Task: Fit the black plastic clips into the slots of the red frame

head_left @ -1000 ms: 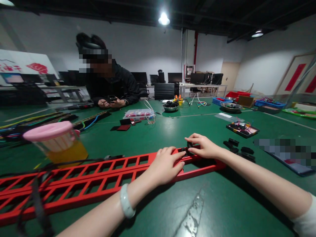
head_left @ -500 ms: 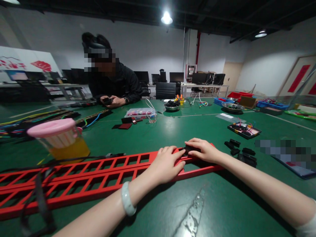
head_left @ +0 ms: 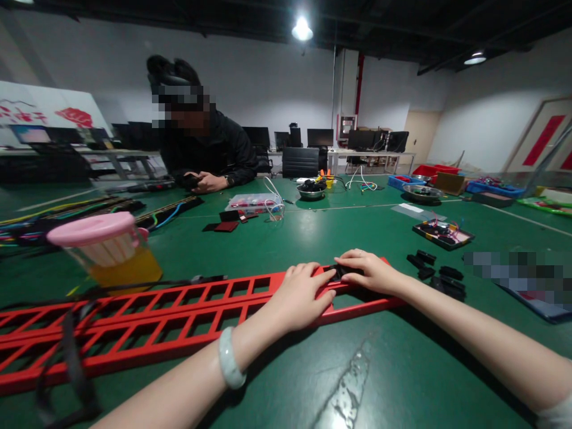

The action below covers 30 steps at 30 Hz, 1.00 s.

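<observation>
A long red slotted frame (head_left: 179, 322) lies across the green table, its right end under both my hands. My left hand (head_left: 297, 298), with a pale bangle at the wrist, rests over the frame and grips it, thumb and forefinger spread apart. The tip of that forefinger touches a small black part (head_left: 338, 272) in the frame's right end. My right hand (head_left: 370, 273) has thumb and fingers closed around the same black part, hiding much of it.
Loose black pieces (head_left: 442, 283) lie right of my right hand, with a small tray of parts (head_left: 442, 233) behind them. At left stands a pink-lidded jug (head_left: 107, 250) of yellow liquid. A black strap (head_left: 74, 351) crosses the frame. A co-worker (head_left: 210, 143) leans on the far side.
Both my hands stay almost still at the frame's right end. The right fingers have shifted very slightly on the black part, which shows a little more. The co-worker's hands have moved slightly.
</observation>
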Available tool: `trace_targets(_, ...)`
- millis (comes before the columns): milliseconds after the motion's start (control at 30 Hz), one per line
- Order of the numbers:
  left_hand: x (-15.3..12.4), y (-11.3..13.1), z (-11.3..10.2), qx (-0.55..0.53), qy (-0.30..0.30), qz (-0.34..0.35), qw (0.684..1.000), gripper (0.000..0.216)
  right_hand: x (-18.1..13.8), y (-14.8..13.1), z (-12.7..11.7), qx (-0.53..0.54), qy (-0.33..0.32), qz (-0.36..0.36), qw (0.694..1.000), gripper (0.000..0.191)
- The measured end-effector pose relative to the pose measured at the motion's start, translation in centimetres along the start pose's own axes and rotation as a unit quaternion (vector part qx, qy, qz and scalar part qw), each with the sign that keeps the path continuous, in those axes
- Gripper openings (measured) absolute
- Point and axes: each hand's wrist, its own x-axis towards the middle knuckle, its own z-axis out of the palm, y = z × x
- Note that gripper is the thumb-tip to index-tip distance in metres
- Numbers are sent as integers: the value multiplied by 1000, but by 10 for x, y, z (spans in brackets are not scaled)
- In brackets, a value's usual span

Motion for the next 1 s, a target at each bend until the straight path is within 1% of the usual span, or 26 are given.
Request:
trace_targets(700, 1, 1, -1, -4, -3, -2, 1000, 42, 2, 4, -1, 1, -3, 10, 1000, 41)
trace_targets(867, 1, 1, -1, -1, -1, 2, 1000, 42, 3, 4, -1, -22, -12, -2, 1000, 42)
trace_targets(1000, 1, 1, -1, 1, 0, 4, 1000, 42, 3, 2, 2, -76, -8, -22, 997, 40)
